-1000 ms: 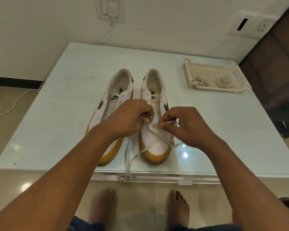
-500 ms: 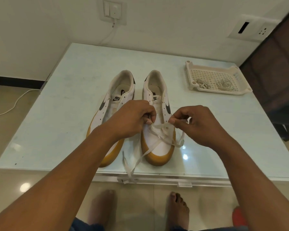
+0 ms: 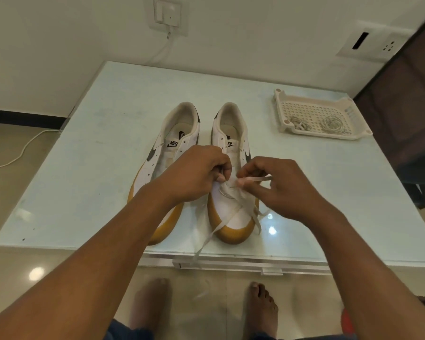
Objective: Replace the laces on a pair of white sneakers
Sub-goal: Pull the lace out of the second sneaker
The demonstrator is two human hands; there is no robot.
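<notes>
glass table (image 3: 91,168). two sneakers side by side by its front edge, toes toward it: bare sneaker (image 3: 157,163) leftward, laced sneaker (image 3: 233,214) rightward. tray (image 3: 280,104) at far right corner. left hand (image 3: 194,175) curled at the lowest eyelets, on lace or flap i cannot tell. right hand (image 3: 280,190) pinches the lace (image 3: 221,223) tip. judgement: steady the flap, feed tip flat, untwisted, even both tails.

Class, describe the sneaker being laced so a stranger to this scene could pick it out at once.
On the pale glass table, two white sneakers with tan toes stand side by side. Take the sneaker nearer the white tray. Unlike its neighbour, whose visible eyelets are empty, it has a white lace across its front, held by the left hand and right hand.
</notes>
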